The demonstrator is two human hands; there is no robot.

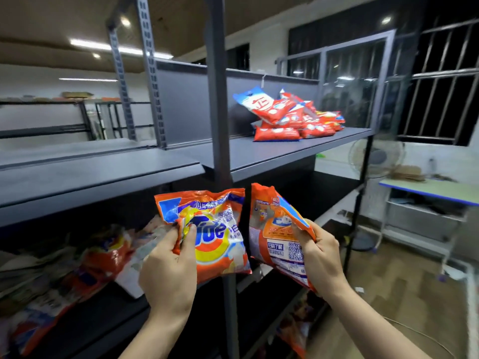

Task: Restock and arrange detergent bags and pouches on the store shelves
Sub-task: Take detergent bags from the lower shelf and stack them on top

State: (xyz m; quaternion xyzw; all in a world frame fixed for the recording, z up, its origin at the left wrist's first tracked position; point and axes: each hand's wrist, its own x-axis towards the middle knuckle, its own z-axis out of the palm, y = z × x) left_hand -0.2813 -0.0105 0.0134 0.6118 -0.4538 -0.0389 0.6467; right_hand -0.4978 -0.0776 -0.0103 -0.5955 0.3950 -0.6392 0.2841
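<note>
My left hand (pixel 169 265) grips an orange Tide detergent bag (pixel 215 237) by its left edge, front label facing me. My right hand (pixel 320 252) grips a second orange detergent bag (pixel 272 229) by its right side, back label with a QR code showing. Both bags are held side by side in front of the grey shelf upright (pixel 219 99), below the upper shelf (pixel 285 149). A heap of red and white detergent pouches (pixel 295 117) lies on the right part of that upper shelf.
More orange detergent bags (pixel 103 257) lie jumbled on the lower shelf at left, and others (pixel 298 330) sit lower at right. The left upper shelf (pixel 90 174) is bare. A standing fan (pixel 375 156) and a table (pixel 430 193) are at right.
</note>
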